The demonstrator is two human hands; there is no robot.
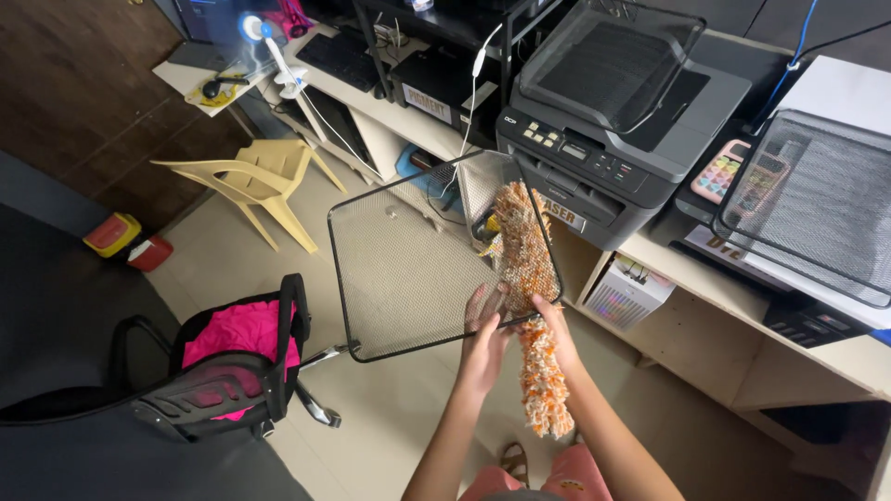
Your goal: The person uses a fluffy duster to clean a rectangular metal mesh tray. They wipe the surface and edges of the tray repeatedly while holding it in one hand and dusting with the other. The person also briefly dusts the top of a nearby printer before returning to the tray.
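A black wire-mesh tray (408, 269) is held up in front of me, tilted, above the floor. My left hand (484, 339) grips its near edge, fingers spread behind the mesh. My right hand (549, 320) presses an orange and white shaggy cloth (531, 306) against the tray's right side; part of the cloth lies on the mesh and its tail hangs down below my hand.
A grey printer (617, 111) sits on a wooden desk (733, 325), with a second black mesh tray (807, 199) to its right. A cream plastic chair (255, 181) stands at left. An office chair with a pink cloth (237, 357) is lower left.
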